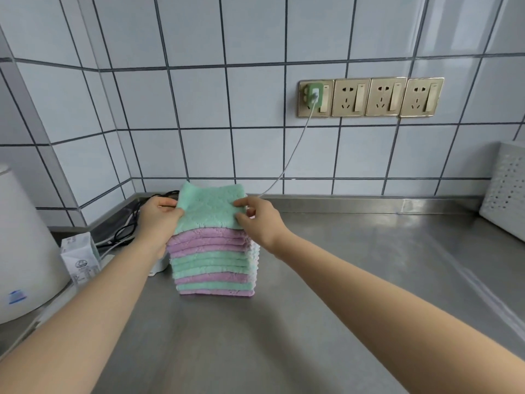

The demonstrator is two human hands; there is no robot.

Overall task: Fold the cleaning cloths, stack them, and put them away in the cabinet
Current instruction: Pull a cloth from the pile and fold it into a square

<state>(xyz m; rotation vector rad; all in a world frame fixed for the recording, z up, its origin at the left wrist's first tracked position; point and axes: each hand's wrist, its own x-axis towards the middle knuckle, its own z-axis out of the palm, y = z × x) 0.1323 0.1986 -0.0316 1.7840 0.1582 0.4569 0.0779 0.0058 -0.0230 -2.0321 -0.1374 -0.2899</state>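
Both hands pinch the green cloth (210,206) flat atop the stack (214,263): left hand (159,216) at its left edge, right hand (257,220) at its right.

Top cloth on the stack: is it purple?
No, the top cloth is green, pinched at its sides by the left hand and right hand.

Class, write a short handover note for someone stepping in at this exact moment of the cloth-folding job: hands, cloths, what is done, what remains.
Left hand: pinching the left edge of the top green cloth.
Right hand: pinching its right edge.
The cloth lies on the stack of folded green and purple cloths, which stands on the steel counter.
Done: many cloths folded and stacked.
Left: release the top cloth, then move the stack to the cabinet, which is not in view.
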